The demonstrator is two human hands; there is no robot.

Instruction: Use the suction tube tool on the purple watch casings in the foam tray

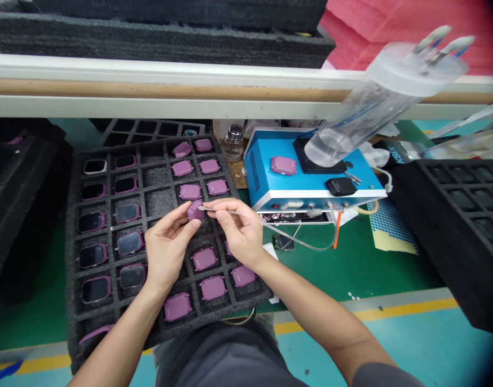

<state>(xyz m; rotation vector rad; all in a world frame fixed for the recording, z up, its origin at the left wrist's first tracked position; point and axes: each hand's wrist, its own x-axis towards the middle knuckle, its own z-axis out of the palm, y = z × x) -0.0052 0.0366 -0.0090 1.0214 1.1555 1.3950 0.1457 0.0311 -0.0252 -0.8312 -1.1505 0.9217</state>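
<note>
My left hand is closed, pinching a small purple watch case between thumb and fingers. My right hand grips a thin metal-tipped pen joined to a transparent tube. Its tip meets the right side of the watch case, though whether it touches cannot be told. Both hands are over a black foam tray with square compartments. Purple watch cases lie in the right columns, while dark-screened watch pieces fill much of the left columns.
A blue machine at the right carries a purple case, a black case and a tall transparent cylinder. A glass bottle stands behind the tray. Another foam tray sits far right, below a shelf.
</note>
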